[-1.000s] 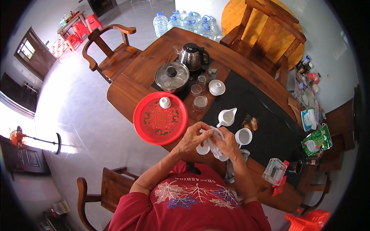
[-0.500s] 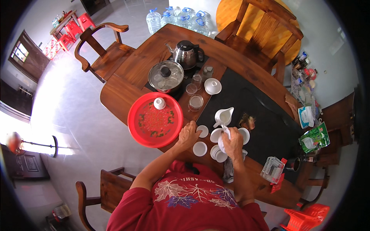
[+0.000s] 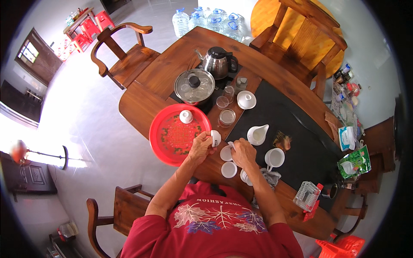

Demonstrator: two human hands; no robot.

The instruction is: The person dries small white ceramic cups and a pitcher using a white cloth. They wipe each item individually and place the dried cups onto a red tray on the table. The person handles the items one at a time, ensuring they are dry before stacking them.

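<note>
My left hand [image 3: 200,147] pinches a small white teacup [image 3: 216,138] on its side, by the right rim of a round red tray [image 3: 156,151]. An upturned white cup [image 3: 186,116] stands on the tray. Close by on the right, my right hand [image 3: 244,153] is closed on a small white thing [image 3: 232,145] whose kind I cannot make out. Below the hands are a white cup [image 3: 226,153], another white cup [image 3: 229,170] and a partly hidden white stack [image 3: 245,177]. A white pitcher [image 3: 258,134] and a handled white vessel [image 3: 275,157] stand to the right.
Beyond the tray are a glass-lidded pot [image 3: 194,88], a steel kettle [image 3: 216,64], several glasses and a lidded white bowl [image 3: 246,99]. A grey cloth [image 3: 270,177] lies beside my right forearm. A clear plastic box [image 3: 307,195] and a green pouch [image 3: 354,162] are at right.
My left hand has lifted a white teacup that it did not hold before. My right hand has moved left, away from the pitcher, towards my left hand. The whole view has shifted slightly.
</note>
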